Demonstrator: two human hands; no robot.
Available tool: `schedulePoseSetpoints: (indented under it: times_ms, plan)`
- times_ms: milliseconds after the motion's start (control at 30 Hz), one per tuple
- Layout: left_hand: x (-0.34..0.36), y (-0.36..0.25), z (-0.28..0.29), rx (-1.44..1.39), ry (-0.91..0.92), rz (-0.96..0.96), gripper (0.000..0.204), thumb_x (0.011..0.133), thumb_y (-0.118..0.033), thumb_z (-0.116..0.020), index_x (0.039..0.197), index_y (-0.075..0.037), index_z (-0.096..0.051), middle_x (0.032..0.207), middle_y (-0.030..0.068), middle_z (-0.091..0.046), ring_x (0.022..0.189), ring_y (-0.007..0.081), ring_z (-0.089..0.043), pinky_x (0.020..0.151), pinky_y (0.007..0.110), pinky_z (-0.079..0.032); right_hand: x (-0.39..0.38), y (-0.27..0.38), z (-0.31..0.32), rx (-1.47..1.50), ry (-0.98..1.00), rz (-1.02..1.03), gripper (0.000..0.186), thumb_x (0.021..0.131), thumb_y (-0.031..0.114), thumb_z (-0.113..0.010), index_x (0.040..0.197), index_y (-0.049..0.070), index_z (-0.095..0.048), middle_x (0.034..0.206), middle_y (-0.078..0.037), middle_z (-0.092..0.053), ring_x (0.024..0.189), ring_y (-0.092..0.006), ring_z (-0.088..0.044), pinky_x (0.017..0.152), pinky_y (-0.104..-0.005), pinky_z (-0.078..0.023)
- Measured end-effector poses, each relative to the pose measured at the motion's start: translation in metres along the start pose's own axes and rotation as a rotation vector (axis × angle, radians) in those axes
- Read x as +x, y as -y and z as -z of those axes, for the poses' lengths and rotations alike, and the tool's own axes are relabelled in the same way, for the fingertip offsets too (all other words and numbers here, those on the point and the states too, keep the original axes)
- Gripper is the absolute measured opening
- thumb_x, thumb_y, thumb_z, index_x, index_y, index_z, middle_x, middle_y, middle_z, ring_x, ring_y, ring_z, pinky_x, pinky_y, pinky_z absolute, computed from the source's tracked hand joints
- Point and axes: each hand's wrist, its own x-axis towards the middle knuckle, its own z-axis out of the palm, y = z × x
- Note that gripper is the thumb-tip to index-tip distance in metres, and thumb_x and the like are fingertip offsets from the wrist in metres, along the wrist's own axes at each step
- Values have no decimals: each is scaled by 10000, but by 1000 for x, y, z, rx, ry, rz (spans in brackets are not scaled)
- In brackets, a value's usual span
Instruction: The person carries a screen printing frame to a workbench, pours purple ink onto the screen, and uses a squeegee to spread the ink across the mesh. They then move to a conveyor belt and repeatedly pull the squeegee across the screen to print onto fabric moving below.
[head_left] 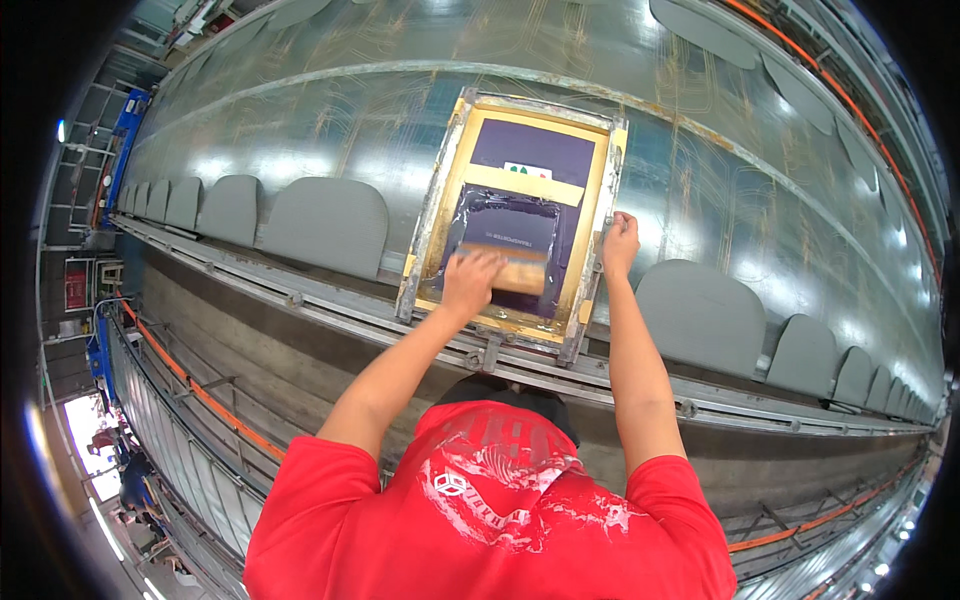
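Note:
A screen-printing frame (432,225) with worn metal sides lies on the long table in front of me. Its dark purple mesh (525,143) is bordered by yellow tape (525,186). Dark wet ink (508,212) covers part of the mesh. My left hand (473,283) is closed on a squeegee (521,273) with a wooden handle, which rests across the lower part of the mesh. Its blade edge is hard to make out. At the right side of the frame, my right hand (621,243) has its fingers curled round the edge; the fingertips are partly hidden.
Grey rounded fabric pieces (328,222) lie in a row along the near table edge, left and right (702,318) of the frame. More such pieces (705,32) line the far side. A metal rail (300,298) runs along the near edge. Orange-striped rails (185,375) stand beyond the aisle.

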Motion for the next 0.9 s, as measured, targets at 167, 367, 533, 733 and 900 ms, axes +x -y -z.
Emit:
schedulePoseSetpoints:
  times_ms: [167,367,533,733,900]
  plan:
    - [27,15,4,-109,-104,25,489,715,-3,-650,1159,-200,-699,1168,-39,-687,1103,190,-605,913,394,-412,1,4,-4,-9,3,-4,283,1000,309,-503,1133,92,-626,958,-221,-711,915,-408,-673,809,-475,-494]
    - [70,18,0,-92,31,110,492,721,-7,-650,1175,-194,-691,1182,-35,-682,1114,176,-600,940,412,-403,-10,9,-2,18,23,33,280,994,299,-507,1130,91,-636,900,-203,-712,881,-399,-676,795,-463,-493]
    - [-21,-7,3,-27,29,-7,505,728,-12,-641,1204,-176,-676,1231,-23,-657,1126,178,-595,923,416,-395,1,-4,-3,53,17,40,278,985,288,-517,1123,81,-641,911,-197,-710,890,-383,-677,806,-449,-496]
    - [-53,-2,30,-149,49,-13,552,702,6,-643,1222,-179,-657,1275,-4,-636,1192,175,-565,943,406,-389,25,-8,-18,20,-105,219,266,964,279,-570,1071,60,-677,1004,-184,-715,943,-349,-672,857,-410,-500]
    - [-74,45,53,-230,19,92,557,707,6,-635,1232,-182,-660,1280,-11,-635,1185,178,-567,913,389,-395,-17,56,-52,36,-85,220,259,979,284,-553,1051,71,-679,966,-157,-713,885,-300,-667,807,-407,-492]
